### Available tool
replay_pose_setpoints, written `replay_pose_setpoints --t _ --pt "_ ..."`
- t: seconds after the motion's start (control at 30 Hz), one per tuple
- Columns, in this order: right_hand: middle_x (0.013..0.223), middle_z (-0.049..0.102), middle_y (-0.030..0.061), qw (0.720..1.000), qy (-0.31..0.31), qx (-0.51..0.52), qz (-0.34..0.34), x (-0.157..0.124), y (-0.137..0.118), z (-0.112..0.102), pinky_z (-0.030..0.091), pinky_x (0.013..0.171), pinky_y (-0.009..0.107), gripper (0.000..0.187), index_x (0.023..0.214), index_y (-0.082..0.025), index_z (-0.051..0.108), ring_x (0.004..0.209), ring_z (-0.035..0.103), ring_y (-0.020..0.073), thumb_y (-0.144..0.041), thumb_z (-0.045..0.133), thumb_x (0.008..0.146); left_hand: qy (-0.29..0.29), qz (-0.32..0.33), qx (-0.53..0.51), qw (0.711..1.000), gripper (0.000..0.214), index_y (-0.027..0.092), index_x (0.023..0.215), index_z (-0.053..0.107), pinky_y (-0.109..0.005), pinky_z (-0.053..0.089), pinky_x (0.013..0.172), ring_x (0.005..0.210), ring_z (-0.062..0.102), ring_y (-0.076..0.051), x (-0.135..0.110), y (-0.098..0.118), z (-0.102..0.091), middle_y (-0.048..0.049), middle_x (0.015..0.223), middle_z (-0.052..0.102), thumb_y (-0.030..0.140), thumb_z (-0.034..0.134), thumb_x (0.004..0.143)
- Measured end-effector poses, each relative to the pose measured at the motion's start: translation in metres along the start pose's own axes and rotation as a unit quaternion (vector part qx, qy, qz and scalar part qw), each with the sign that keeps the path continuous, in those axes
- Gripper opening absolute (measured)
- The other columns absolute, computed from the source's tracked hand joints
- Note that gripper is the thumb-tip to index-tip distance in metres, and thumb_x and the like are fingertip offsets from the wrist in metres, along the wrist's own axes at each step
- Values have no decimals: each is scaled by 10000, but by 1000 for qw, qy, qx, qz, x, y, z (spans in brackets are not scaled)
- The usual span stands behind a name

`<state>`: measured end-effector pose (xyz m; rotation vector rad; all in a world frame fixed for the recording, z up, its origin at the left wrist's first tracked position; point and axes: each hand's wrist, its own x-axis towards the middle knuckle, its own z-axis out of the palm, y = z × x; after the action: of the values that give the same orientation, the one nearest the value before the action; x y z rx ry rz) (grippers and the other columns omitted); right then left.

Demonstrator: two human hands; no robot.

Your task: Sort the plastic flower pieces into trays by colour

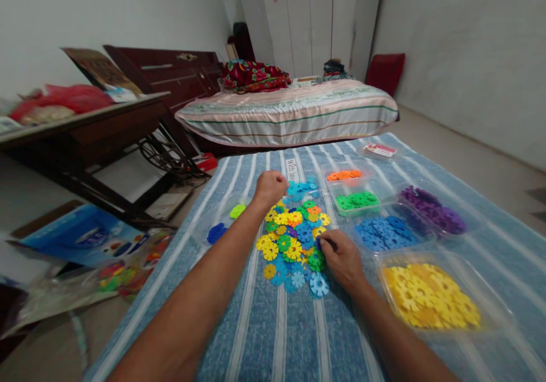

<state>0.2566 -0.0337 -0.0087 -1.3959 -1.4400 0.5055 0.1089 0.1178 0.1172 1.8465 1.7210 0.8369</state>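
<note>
A mixed heap of flower-shaped plastic discs [282,243] in yellow, green, blue and orange lies on the striped cloth. My left hand [269,190] is closed just beyond the heap, beside a clear container with light blue discs [303,187]; whatever its fingers hold is hidden. At the heap's right edge, my right hand [344,258] pinches a dark blue flower-shaped disc [318,243], only partly visible. Clear containers on the right hold orange discs [344,175], green discs [357,200], blue discs [386,233], purple discs [433,210] and yellow discs [430,295].
Left of my forearm, a clear container holds lime discs [238,211] and dark blue discs [217,233]. A red-and-white box [380,150] lies at the far right corner. Beyond stands a bed [290,117]; a wooden table [85,117] is at the left.
</note>
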Motion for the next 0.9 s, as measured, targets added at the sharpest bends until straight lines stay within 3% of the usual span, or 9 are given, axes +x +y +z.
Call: replay_pose_setpoints --t 0.2,0.37,0.5,0.63,0.7,0.9 --pt "823 662 44 1000 -2 2 7 -1 -2 -1 444 773 317 180 814 -206 661 814 593 199 -246 486 831 4 12 67 998 140 134 643 659 -237 447 620 578 621 -152 29 0 22 -3 506 597 28 575 607" --pt "830 662 39 1000 -4 -3 8 -1 -1 -2 442 760 313 179 809 -210 662 809 595 196 -240 488 830 11 24 76 997 159 144 710 677 -227 430 620 591 613 -140 22 1 15 -3 569 615 56 561 646" --pt "834 665 40 1000 -6 -8 12 0 -1 -2 439 754 313 184 820 -207 668 812 598 199 -253 490 834 -77 95 80 989 110 159 674 671 -212 399 587 574 582 -126 -16 -2 2 14 566 607 134 564 677" --pt "835 668 46 1000 -7 -12 6 0 1 -2 437 745 311 186 810 -195 669 800 599 195 -254 494 829 -221 139 118 958 137 175 583 641 -207 335 537 534 516 -113 -77 -8 -5 28 527 575 202 574 700" --pt "830 665 46 1000 -7 -11 2 0 2 -1 438 740 308 188 807 -195 669 793 597 192 -257 493 829 -267 139 144 943 157 180 578 632 -211 315 532 545 515 -118 -106 -10 -4 24 538 578 240 589 717" --pt "824 668 42 1000 2 -9 4 0 4 -1 451 758 314 187 822 -206 674 800 600 193 -266 496 826 -274 128 273 913 290 192 765 671 -279 394 625 779 648 -250 -160 -9 14 -72 752 690 467 583 772"
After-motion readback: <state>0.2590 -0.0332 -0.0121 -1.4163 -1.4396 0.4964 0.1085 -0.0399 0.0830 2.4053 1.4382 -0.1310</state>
